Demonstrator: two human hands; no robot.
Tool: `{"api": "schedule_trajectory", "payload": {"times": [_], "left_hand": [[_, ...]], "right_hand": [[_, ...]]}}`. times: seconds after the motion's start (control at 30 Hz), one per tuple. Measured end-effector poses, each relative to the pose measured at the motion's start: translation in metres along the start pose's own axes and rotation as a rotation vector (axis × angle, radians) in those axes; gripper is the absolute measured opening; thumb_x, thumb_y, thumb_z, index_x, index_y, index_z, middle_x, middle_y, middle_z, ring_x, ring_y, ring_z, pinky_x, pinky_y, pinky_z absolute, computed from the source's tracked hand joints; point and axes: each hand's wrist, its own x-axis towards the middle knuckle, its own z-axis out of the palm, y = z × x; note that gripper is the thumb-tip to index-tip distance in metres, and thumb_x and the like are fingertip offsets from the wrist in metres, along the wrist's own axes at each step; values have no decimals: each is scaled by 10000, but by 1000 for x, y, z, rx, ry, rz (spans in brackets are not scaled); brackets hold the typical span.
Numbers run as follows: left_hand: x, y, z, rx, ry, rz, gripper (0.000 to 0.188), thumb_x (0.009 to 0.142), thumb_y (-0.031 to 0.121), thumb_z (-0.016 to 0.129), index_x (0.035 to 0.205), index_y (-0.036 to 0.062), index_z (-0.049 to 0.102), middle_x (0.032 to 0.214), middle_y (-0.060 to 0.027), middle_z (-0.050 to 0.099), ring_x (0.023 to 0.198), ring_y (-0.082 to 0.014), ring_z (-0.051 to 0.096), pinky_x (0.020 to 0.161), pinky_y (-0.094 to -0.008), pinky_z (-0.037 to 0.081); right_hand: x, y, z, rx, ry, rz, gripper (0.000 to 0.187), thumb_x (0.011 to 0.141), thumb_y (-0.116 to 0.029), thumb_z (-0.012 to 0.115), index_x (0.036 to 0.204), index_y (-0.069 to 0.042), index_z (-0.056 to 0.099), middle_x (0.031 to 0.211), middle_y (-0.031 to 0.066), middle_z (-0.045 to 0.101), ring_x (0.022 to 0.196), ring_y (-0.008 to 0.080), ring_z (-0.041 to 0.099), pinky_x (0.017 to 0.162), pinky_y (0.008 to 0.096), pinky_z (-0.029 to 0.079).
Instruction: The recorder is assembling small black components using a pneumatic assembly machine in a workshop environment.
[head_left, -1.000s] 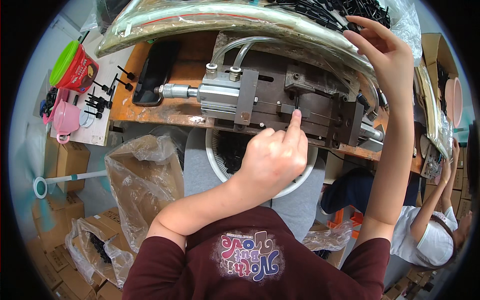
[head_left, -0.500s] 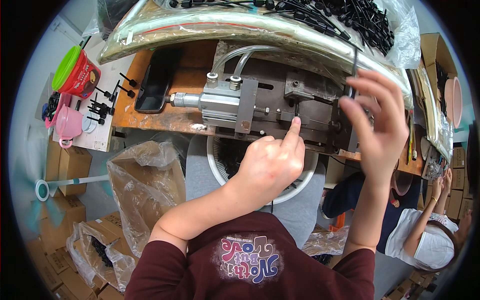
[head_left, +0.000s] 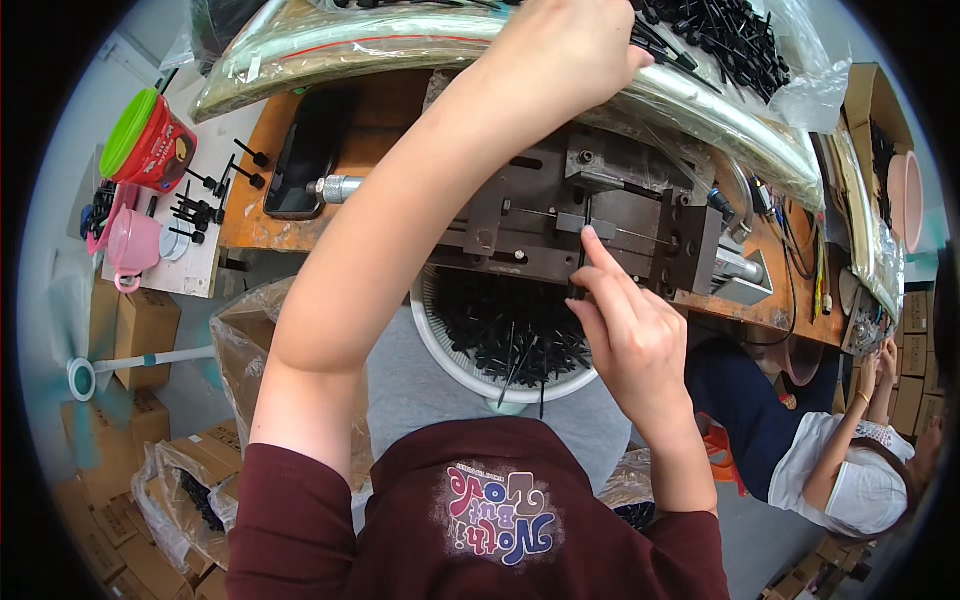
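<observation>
My right hand point(head_left: 630, 325) is at the front of a metal fixture point(head_left: 625, 225). Its thumb and fingers pinch a thin black rod-shaped part point(head_left: 579, 275) set upright in the picture, the index fingertip touching the small block at the fixture's middle. My left arm stretches across the machine, and the left hand point(head_left: 570, 50) is over the pile of black rod parts point(head_left: 720, 45) at the far side. The fingers of that hand are mostly hidden or beyond the picture's edge. Below the fixture, a white basket point(head_left: 425, 335) between my legs holds many similar black parts.
A phone point(head_left: 305, 160) lies on the wooden bench at left. Beside it are loose black parts point(head_left: 200, 212), a red tub with green lid point(head_left: 160, 145) and a pink cup point(head_left: 135, 240). Cables point(head_left: 795, 235) run at right. A co-worker point(head_left: 840, 460) sits at right; cartons point(head_left: 120, 430) stand left.
My left hand has left the fixture and moved up to the far pile, its forearm now covering the cylinder. The right hand came down and left to the fixture with a black rod part.
</observation>
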Motion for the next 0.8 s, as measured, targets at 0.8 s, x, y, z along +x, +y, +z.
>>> {"api": "schedule_trajectory", "payload": {"times": [0.8], "left_hand": [[-151,76,-54,-185,-114,-36,284,741,-2,765,1018,-11,700,1266,-152,659,1030,-290,680,857,-360,562]], "right_hand": [[87,63,-47,182,406,100,229,805,-129,783,1009,-45,722,935,57,731,764,154,681,628,248,502]]}}
